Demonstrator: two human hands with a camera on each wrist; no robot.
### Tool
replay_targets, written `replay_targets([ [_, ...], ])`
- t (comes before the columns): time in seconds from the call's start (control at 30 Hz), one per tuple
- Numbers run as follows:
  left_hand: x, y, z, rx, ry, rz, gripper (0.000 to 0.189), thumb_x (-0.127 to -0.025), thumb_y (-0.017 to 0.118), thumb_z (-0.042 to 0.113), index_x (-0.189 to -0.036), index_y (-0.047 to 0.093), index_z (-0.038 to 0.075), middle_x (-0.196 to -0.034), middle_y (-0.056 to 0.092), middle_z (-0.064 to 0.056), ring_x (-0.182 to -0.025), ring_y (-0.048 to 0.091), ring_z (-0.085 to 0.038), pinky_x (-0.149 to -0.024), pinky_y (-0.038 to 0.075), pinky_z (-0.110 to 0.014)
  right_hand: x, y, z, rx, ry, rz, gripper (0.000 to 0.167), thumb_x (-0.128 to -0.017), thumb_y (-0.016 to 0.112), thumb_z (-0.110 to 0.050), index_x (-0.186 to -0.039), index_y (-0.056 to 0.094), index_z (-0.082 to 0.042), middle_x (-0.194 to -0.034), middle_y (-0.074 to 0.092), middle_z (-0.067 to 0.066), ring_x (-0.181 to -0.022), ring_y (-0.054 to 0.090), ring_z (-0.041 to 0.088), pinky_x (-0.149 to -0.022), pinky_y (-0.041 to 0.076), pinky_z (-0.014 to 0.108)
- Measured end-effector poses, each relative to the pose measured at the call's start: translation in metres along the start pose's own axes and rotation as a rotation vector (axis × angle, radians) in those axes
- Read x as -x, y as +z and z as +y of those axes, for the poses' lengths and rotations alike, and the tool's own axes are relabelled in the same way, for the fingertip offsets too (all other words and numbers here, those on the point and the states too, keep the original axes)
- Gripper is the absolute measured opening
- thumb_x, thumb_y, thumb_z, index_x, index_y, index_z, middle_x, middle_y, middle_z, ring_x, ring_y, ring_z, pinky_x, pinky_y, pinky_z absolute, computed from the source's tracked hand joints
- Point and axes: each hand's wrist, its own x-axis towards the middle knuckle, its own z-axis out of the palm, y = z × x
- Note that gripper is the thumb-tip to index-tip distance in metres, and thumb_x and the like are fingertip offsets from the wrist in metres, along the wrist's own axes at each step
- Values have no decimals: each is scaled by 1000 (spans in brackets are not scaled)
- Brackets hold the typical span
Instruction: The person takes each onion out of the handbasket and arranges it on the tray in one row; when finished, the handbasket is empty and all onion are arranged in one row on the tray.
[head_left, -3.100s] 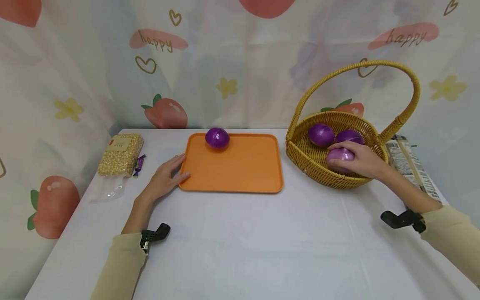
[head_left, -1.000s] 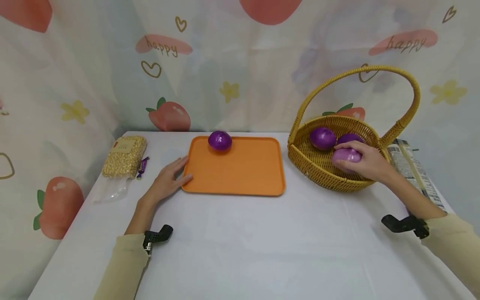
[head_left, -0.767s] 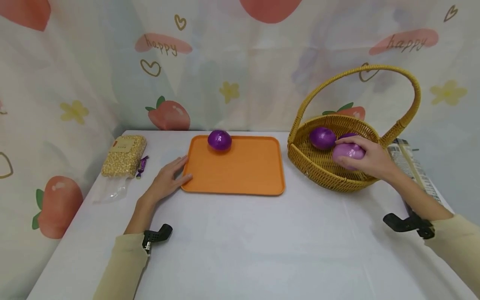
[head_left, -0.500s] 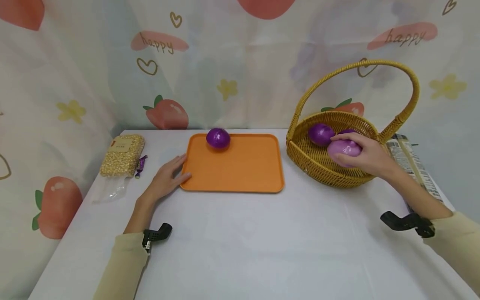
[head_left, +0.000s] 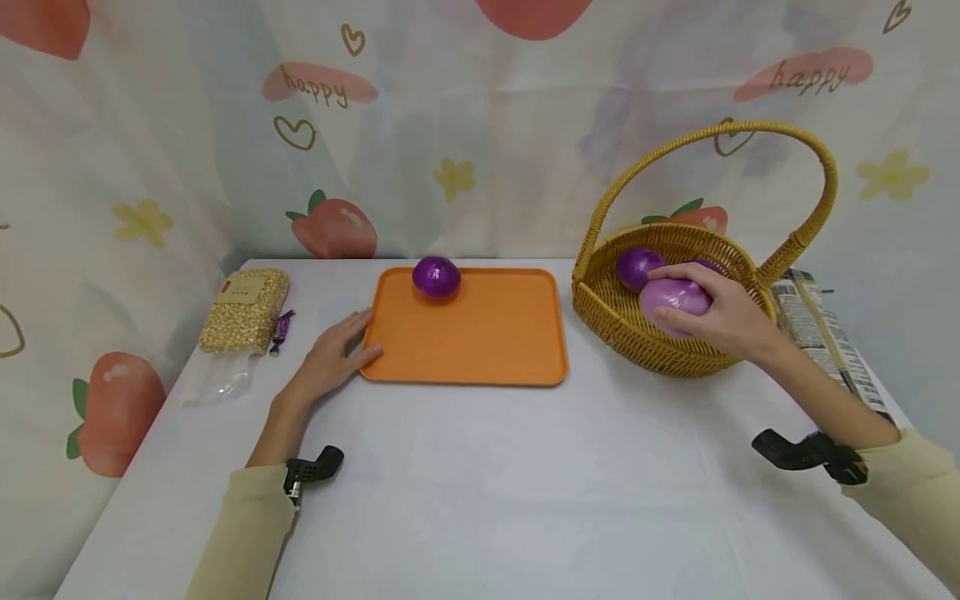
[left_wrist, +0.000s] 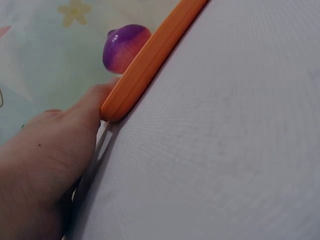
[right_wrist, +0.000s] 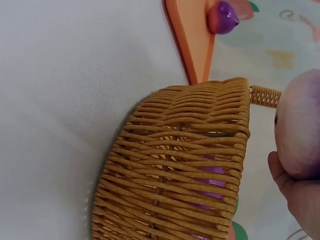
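Note:
My right hand (head_left: pixel 726 312) grips a shiny, pale purple onion (head_left: pixel 670 303), thumb in front and fingers over its top. In the right wrist view, the held onion (right_wrist: pixel 301 125) is above the rim of the wicker basket (right_wrist: pixel 170 165). Two darker purple onions lie in the basket (head_left: pixel 637 350): one onion (head_left: pixel 636 265) at the left, the other mostly hidden behind my right hand. My left hand (head_left: pixel 330 360) rests with extended fingers at the left edge of the orange tray (head_left: pixel 480 342). Another purple onion (head_left: pixel 436 277) sits at the tray's back left.
A bag of yellow kernels (head_left: pixel 245 312) and a purple-wrapped candy (head_left: pixel 281 332) lie to the left. A printed packet (head_left: pixel 821 333) is right of the basket. The tall basket handle (head_left: pixel 787 129) arches over its opening. A patterned cloth (head_left: pixel 510 150) hangs behind the table.
My right hand has raised the pale purple onion from inside the basket, then shifted it slightly left. My left hand stays at the tray's edge.

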Motion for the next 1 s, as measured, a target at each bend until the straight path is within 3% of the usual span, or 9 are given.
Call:
replay_targets([
  [0.4, 1, 1, 2, -2, 9, 7, 72, -92, 64, 40, -152, 33, 13, -158, 34, -8, -148, 26, -34, -120, 22, -55, 5, 7, -8, -9, -36, -9, 51, -86, 72, -23, -133, 54, -15, -137, 48, 18, -119, 47, 42, -90, 47, 70],
  [1.0, 0, 1, 2, 0, 9, 11, 71, -93, 64, 38, -152, 34, 14, -158, 33, -6, -149, 26, -32, -121, 22, -54, 6, 18, -25, -50, -112, -12, 53, -83, 75, -18, -132, 57, -20, -138, 52, 9, -121, 48, 33, -90, 50, 61],
])
